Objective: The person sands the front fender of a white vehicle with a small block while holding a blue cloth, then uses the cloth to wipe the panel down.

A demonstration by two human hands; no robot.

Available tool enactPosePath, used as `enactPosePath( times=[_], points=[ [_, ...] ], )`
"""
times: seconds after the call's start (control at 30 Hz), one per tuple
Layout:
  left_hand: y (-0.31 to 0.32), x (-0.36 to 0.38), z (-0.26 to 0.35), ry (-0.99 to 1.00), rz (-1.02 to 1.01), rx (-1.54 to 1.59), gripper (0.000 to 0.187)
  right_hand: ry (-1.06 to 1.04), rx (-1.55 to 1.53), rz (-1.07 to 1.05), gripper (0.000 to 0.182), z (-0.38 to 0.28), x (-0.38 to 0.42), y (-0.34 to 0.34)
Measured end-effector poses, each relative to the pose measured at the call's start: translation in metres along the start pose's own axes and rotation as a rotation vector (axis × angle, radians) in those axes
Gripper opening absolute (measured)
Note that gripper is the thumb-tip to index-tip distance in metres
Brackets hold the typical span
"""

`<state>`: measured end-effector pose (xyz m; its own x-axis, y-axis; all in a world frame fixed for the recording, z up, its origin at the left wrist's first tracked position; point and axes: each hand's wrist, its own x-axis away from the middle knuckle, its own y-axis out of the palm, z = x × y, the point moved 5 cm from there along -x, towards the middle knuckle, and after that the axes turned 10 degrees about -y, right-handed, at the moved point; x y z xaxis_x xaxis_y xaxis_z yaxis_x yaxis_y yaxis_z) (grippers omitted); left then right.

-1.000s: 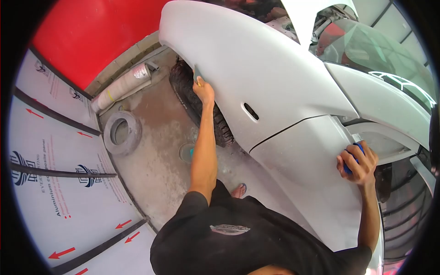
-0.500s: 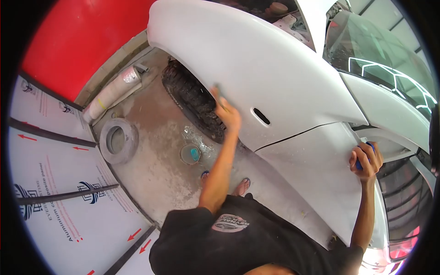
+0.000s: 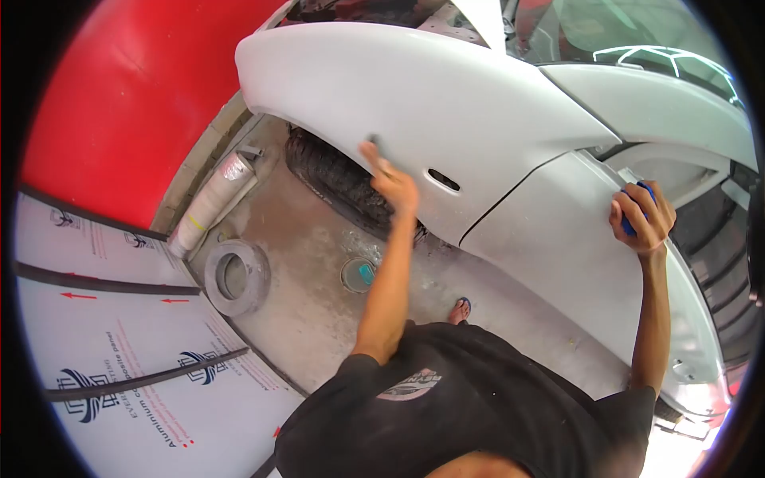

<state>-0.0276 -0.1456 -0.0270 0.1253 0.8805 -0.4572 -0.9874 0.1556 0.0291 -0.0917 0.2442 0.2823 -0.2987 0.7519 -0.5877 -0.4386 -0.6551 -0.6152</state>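
White primered fender (image 3: 446, 103) arches over the dark tyre (image 3: 335, 179), its lower edge curving just above the tread; a thin seam separates it from the door panel (image 3: 574, 263) beside it. Bare concrete floor (image 3: 311, 287) lies open below the fender, bounded by a red wall (image 3: 135, 95) and printed aluminium panels (image 3: 135, 334). On that floor, below the tyre, stands a small round tub (image 3: 358, 275) with something teal inside; farther from the fender lie a tape roll (image 3: 237, 277) and a wrapped paper roll (image 3: 209, 203). The left hand (image 3: 390, 179) presses a thin sanding pad (image 3: 374, 147) flat against the fender, fingers extended over it. The right hand (image 3: 644, 217) is clenched around a blue block (image 3: 637, 209), resting on the door panel's upper edge.
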Motion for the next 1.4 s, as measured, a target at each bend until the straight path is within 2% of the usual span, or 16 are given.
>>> enactPosePath(
  times=[0.07, 0.3, 0.43, 0.53, 0.6, 0.7, 0.8, 0.87, 0.97, 1.0, 1.1, 1.17, 1.23, 1.3, 1.33, 1.4],
  points=[
    [-0.021, -0.077, -0.015, -0.261, -0.012, 0.050, 0.050, 0.082, 0.048, 0.053, 0.012, -0.008, 0.008, -0.010],
    [0.017, 0.061, 0.046, 0.066, -0.121, -0.015, 0.052, 0.548, 0.501, 0.290, 0.009, -0.043, 0.116, -0.056],
    [0.006, -0.070, 0.023, -0.185, 0.007, -0.014, 0.052, 0.687, 0.601, 0.456, 0.015, -0.045, 0.153, -0.062],
    [0.005, -0.080, 0.018, -0.281, 0.001, 0.009, 0.052, 0.654, 0.592, 0.438, 0.015, -0.045, 0.156, -0.059],
    [0.021, 0.013, 0.067, -0.034, -0.093, 0.094, 0.052, 0.636, 0.586, 0.444, 0.014, -0.042, 0.163, -0.058],
    [0.030, 0.042, 0.060, 0.099, -0.091, 0.119, 0.052, 0.662, 0.622, 0.451, 0.013, -0.043, 0.159, -0.056],
    [0.005, -0.100, 0.020, -0.277, -0.002, 0.053, 0.050, 0.659, 0.650, 0.428, 0.010, -0.045, 0.155, -0.056],
    [0.003, -0.117, -0.017, -0.384, -0.024, 0.007, 0.050, 0.656, 0.652, 0.427, 0.011, -0.045, 0.150, -0.056],
    [0.013, -0.028, 0.066, -0.037, -0.059, -0.015, 0.051, 0.673, 0.617, 0.462, 0.013, -0.044, 0.160, -0.056],
    [0.021, 0.018, 0.067, 0.060, -0.101, 0.048, 0.052, 0.681, 0.626, 0.454, 0.013, -0.046, 0.159, -0.056],
    [0.019, -0.001, 0.041, 0.077, -0.097, 0.071, 0.052, 0.686, 0.655, 0.452, 0.014, -0.044, 0.155, -0.055],
    [0.002, -0.111, -0.009, -0.195, -0.042, 0.003, 0.052, 0.673, 0.656, 0.463, 0.014, -0.045, 0.159, -0.055],
    [-0.008, -0.133, -0.007, -0.310, -0.030, -0.051, 0.052, 0.659, 0.655, 0.449, 0.015, -0.045, 0.158, -0.057],
    [0.002, -0.087, 0.031, -0.201, 0.020, -0.080, 0.052, 0.653, 0.656, 0.444, 0.015, -0.043, 0.155, -0.055],
    [0.012, -0.041, 0.065, 0.111, 0.055, -0.145, 0.051, 0.652, 0.657, 0.443, 0.015, -0.043, 0.156, -0.055],
    [0.026, 0.037, 0.085, 0.388, 0.030, -0.111, 0.050, 0.647, 0.646, 0.446, 0.015, -0.043, 0.161, -0.055]
  ],
)
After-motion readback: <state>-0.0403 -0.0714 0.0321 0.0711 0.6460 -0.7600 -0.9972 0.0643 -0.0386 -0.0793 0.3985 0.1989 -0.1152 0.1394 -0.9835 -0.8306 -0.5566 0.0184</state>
